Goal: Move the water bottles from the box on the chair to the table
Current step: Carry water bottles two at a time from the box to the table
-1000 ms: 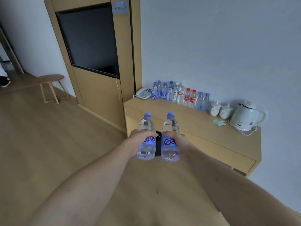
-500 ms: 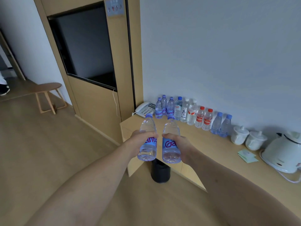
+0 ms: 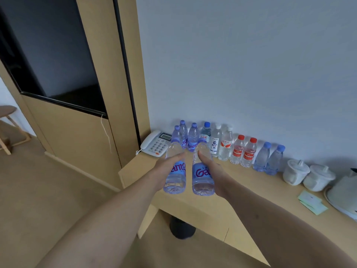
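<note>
Head view: we're mid-carry. Left hand has its grip wrapped round one water bottle, right hand round a second bottle. Both are clear, purple-labelled, upright and held over the desk near its left end. The row of bottles stands at the wall. Next, probably: lower both in front of the row without knocking it, then let go.

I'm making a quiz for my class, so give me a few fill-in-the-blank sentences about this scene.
1. Each hand holds one water ____.
2. The two bottles with red labels have ____ caps.
3. The telephone stands at the row's ____ end.
4. The two white lidded cups stand on the ____.

Missing words: bottle; red; left; table
</note>
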The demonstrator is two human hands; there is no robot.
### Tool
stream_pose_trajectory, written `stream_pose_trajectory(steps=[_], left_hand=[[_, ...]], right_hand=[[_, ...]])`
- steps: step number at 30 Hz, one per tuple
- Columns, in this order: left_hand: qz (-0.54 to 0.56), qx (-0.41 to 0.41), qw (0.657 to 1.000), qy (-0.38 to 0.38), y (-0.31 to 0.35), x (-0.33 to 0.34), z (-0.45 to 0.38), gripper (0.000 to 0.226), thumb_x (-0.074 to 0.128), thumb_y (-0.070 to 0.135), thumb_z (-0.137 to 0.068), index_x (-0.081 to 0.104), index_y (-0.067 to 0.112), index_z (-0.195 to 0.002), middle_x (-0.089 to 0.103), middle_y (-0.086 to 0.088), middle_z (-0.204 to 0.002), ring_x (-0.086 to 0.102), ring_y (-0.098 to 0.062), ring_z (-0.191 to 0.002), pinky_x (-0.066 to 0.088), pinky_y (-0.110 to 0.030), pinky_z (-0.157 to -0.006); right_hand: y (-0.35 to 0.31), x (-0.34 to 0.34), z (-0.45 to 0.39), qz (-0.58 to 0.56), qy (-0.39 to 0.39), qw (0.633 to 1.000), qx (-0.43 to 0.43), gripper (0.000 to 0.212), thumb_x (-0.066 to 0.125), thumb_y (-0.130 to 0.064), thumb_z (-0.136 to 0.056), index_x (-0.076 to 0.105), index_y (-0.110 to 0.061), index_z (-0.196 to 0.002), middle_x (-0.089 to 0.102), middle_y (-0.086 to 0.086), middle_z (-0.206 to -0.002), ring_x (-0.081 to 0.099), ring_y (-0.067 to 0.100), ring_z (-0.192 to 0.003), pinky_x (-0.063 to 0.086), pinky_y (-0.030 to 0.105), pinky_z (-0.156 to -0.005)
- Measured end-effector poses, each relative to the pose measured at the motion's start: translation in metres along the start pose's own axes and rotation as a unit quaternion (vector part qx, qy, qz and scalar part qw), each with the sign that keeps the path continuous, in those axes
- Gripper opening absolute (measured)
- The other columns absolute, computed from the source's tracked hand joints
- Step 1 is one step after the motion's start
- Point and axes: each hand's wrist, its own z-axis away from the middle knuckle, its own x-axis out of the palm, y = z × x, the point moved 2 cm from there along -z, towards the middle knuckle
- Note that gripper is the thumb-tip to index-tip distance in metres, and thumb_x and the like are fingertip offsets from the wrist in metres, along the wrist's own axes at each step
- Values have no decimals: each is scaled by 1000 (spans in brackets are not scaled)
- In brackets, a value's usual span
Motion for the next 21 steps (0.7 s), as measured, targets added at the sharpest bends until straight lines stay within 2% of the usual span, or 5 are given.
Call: stream_pose_trajectory(steps=[4, 9, 13, 19, 21], left_hand=[[-4, -21, 998, -65, 25, -15, -62, 63, 78, 70, -75, 70, 23, -116, 80, -10, -96, 79, -26, -83, 61, -36, -67], [-50, -13, 994, -92, 48, -30, -129, 51, 82, 55, -77, 63, 32, -119, 79, -8, -100, 78, -22, -80, 60, -32, -57], [-92, -12, 991, -94, 52, -37, -177, 76, 89, 52, -66, 56, 27, -130, 69, -9, -121, 73, -30, -103, 60, -54, -91], [-108, 3, 989, -100, 61, -34, -224, 64, 98, 38, -58, 66, 21, -110, 74, -5, -111, 78, -19, -77, 63, -35, -60], [-125, 10, 987, -102, 63, -31, -240, 67, 100, 29, -55, 65, 19, -111, 72, -2, -114, 76, -20, -85, 63, -35, -65]], right_hand=[[-16, 15, -49, -43, 39, 998, -4, 75, 73, -74, -71, 66, -13, -114, 76, 13, -82, 75, 28, -67, 59, 35, -58], [-33, 25, -96, -76, 93, 992, 24, 72, 79, -68, -72, 67, -14, -117, 73, 16, -88, 73, 30, -70, 60, 38, -61], [-37, 25, -125, -90, 150, 985, -2, 57, 83, -45, -79, 59, -20, -124, 74, 19, -94, 75, 33, -74, 62, 43, -63], [-41, 17, -165, -85, 187, 979, 6, 55, 80, -32, -81, 57, -13, -128, 78, 21, -99, 76, 35, -75, 62, 42, -64], [-41, 11, -179, -88, 186, 979, 8, 56, 81, -37, -82, 59, -14, -128, 78, 20, -101, 77, 36, -81, 62, 42, -66]])
